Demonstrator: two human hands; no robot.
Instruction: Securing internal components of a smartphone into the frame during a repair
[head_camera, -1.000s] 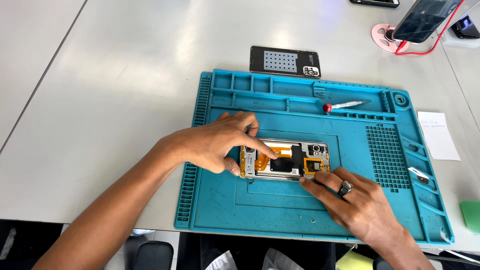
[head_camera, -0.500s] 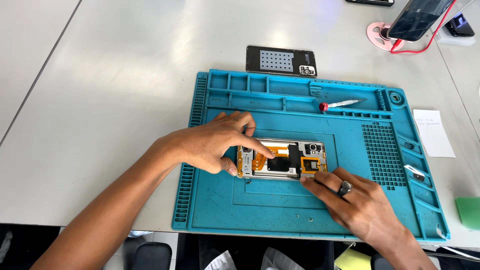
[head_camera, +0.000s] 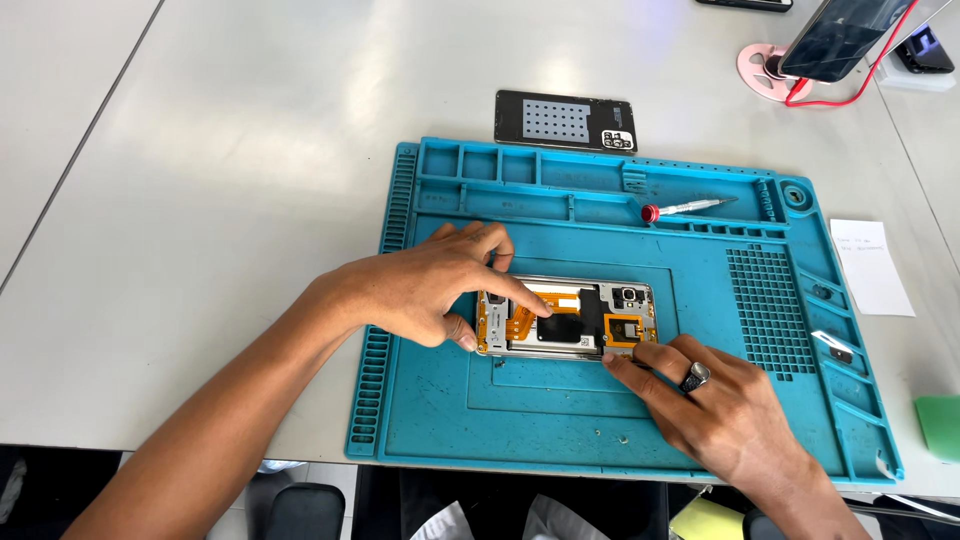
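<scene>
The left hand (head_camera: 425, 290) presses its spread fingers on the left end of the opened phone (head_camera: 567, 320), which lies lengthwise left-to-right on the blue mat (head_camera: 440, 420); the right hand (head_camera: 720, 415) pins its lower right edge, fingers together.

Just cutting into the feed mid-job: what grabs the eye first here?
The bright blue repair mat fills the middle of the white table. At its centre lies an opened phone, orange flex cables exposed; the left hand presses on its left end, the right hand touches its lower right edge. A red-capped screwdriver lies in the mat's upper tray.
</scene>
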